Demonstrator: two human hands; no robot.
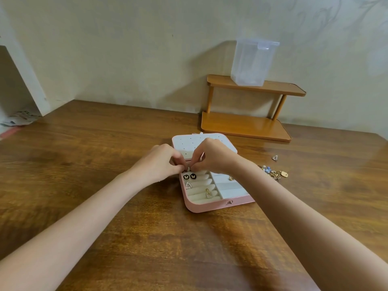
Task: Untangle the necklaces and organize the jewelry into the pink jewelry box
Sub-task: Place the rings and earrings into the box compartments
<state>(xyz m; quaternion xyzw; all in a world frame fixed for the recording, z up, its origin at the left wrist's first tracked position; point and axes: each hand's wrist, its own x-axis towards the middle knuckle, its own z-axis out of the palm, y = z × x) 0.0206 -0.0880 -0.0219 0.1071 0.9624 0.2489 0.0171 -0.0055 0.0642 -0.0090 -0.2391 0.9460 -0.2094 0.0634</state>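
My left hand and my right hand together pinch a small silver piece over the open pink jewelry box, and the tangled jewelry lies at three o'clock from the box.

Desk: dark wood grain with a smooth, semi-gloss finish that catches light. Two-tier shelf: lighter orange-brown wood, glossy. Container on the shelf: frosted translucent plastic. Jewelry box: pink shell with a faintly textured, leather-like matt surface; cream lining soft and velvety in look. Pendant in the box: gold-toned shiny metal. Wall: matt.
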